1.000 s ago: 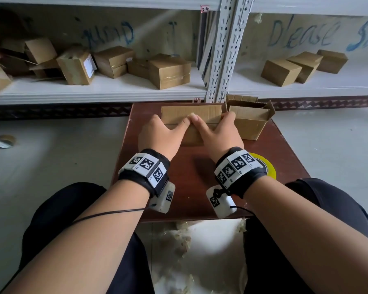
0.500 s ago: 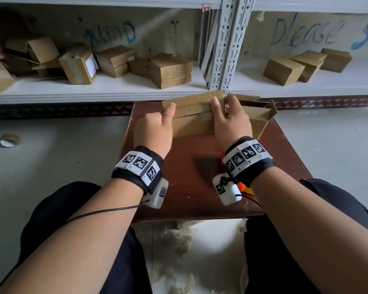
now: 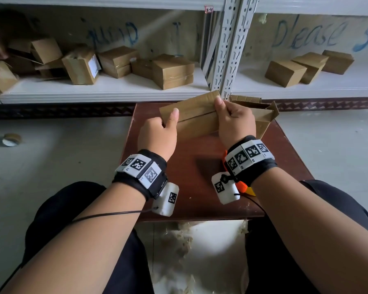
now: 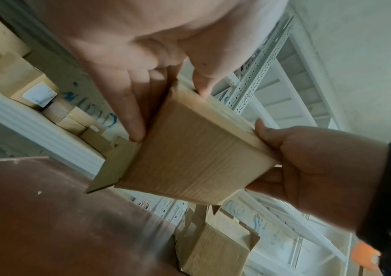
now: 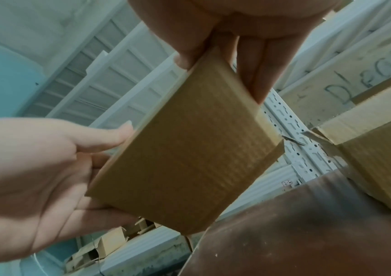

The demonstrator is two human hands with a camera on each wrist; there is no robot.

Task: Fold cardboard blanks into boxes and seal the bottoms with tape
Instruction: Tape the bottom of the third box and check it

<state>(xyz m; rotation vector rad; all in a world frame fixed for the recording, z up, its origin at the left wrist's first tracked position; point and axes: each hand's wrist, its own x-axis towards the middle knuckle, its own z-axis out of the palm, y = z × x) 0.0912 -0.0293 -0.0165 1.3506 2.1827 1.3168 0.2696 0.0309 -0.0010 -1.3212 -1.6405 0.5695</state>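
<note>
The cardboard box point(image 3: 197, 122) sits in the upper middle of the head view, held up off the brown table point(image 3: 202, 192) between both hands, its closed flaps facing the camera with a seam running across them. The left hand point(image 3: 157, 134) grips the box's left end: its thumb lies up the near face, and in the left wrist view its fingers point(image 4: 130, 115) are curled round the far side, pressing at a corner where a small side flap sticks out. The right hand point(image 3: 235, 122) grips the right end, thumb tip on the box's top edge and fingers point(image 5: 258, 74) wrapped behind the far face. Both hands are closed on the box, neither slack.

Just right of it in the head view, partly behind the right hand, an open-topped box point(image 3: 263, 117) stands on the table with its flaps up. An orange and yellow object point(image 3: 243, 187) peeks out under the right wrist; what it is cannot be told. Across the top of the frame runs a white shelf point(image 3: 106, 90) carrying a heap of brown boxes point(image 3: 172, 71), with three more boxes point(image 3: 306, 66) at upper right. A tape roll point(image 3: 11, 139) lies on the floor at the left.
</note>
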